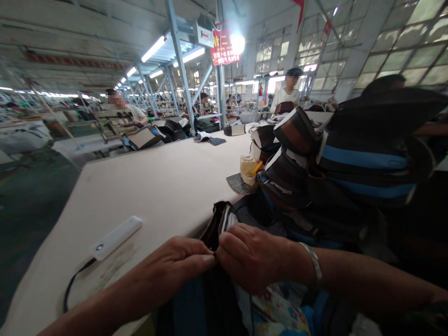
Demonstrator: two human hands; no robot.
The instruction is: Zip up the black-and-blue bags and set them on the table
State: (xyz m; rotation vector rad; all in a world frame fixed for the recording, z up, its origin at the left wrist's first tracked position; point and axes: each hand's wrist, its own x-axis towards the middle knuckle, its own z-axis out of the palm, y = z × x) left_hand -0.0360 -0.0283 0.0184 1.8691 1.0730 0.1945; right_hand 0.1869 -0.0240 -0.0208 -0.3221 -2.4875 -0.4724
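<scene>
A dark sewn fabric piece [214, 224] with a pale inner edge stands up between my hands at the table's near edge. My left hand [178, 259] pinches its lower edge between thumb and fingers. My right hand [248, 252], with a silver bangle at the wrist, is closed on the piece's right side, by the light lining. The fingertips of both hands nearly meet, and the part between them is hidden. Below, dark and blue fabric hangs toward my lap, where a flowered cloth [280, 310] shows.
The pale worktable [150, 186] bears a white device with a black strap [119, 237]. A small tub with a yellow-handled tool [248, 168] stands on a dark scrap. Stacked black, brown and blue sewn pieces [364, 158] crowd the right. Other people work farther back.
</scene>
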